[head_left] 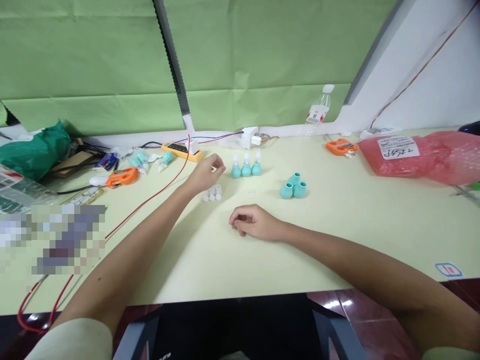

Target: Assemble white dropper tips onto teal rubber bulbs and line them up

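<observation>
The left hand [206,172] is hovering over the white tips [212,192] at the middle of the table [337,225], fingertips pinched, on what I cannot tell, while the right hand [251,222] is resting curled, seemingly empty; lifting one needs a fine pinch.

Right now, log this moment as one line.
left hand above white caps, fingers pinched | right hand curled on table | three capped teal bulbs behind caps | three uncapped teal bulbs to their right
</observation>
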Demonstrator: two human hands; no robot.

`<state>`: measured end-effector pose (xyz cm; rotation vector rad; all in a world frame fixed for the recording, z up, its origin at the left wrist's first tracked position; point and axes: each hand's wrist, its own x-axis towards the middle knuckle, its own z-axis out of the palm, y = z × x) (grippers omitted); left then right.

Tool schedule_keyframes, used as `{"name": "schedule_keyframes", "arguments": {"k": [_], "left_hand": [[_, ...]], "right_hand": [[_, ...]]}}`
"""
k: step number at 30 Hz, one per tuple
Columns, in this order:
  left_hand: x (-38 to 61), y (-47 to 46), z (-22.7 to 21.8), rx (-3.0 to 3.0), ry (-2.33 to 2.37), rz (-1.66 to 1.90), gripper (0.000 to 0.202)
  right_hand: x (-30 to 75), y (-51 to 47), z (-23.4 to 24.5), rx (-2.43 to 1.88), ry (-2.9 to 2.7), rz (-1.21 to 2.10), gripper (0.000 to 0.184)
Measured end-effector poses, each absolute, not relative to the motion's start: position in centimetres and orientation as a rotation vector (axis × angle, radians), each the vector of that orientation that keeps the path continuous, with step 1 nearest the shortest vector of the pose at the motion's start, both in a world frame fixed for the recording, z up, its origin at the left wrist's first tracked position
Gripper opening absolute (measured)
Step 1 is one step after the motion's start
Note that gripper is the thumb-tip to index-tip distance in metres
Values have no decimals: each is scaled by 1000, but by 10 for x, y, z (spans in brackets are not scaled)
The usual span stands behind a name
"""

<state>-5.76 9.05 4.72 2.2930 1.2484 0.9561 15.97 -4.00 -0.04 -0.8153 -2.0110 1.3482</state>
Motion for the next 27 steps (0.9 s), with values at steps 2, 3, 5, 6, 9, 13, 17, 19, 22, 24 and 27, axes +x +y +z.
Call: {"name": "schedule_keyframes", "arguments": {"k": [2,3,5,6,9,13,17,19,22,24,27], "left_hand": [[-72,73,50,2449,1238,869,14],[-78,65,50,2521,1254,825,16],[-87,53,47,2641,1257,752,19],[-89,49,44,2681,1267,739,20],[-88,42,36,2774,1294,736,22],[-81,38,33,2900,1292,694,20],[-79,35,33,2956,1268,671,20],[-77,35,31,2966,1253,649,21],[-74,35,28,2963,1229,635,22],[-70,35,27,2955,1214,655,23],[-66,31,27,2942,1183,693,21]], "right_hand": [[161,-38,-2,-745,-2135,956,13],[162,-37,-3,-720,-2178,804,15],[164,-34,-3,-704,-2223,659,18],[164,-32,-3,-707,-2231,636,18],[165,-31,-2,-718,-2253,609,18],[164,-32,-2,-721,-2272,606,19],[165,-31,-2,-722,-2269,603,19],[165,-30,-3,-720,-2282,599,18],[164,-31,-4,-711,-2285,601,18],[163,-32,-3,-691,-2264,590,19],[165,-32,-1,-670,-2167,490,19]]}}
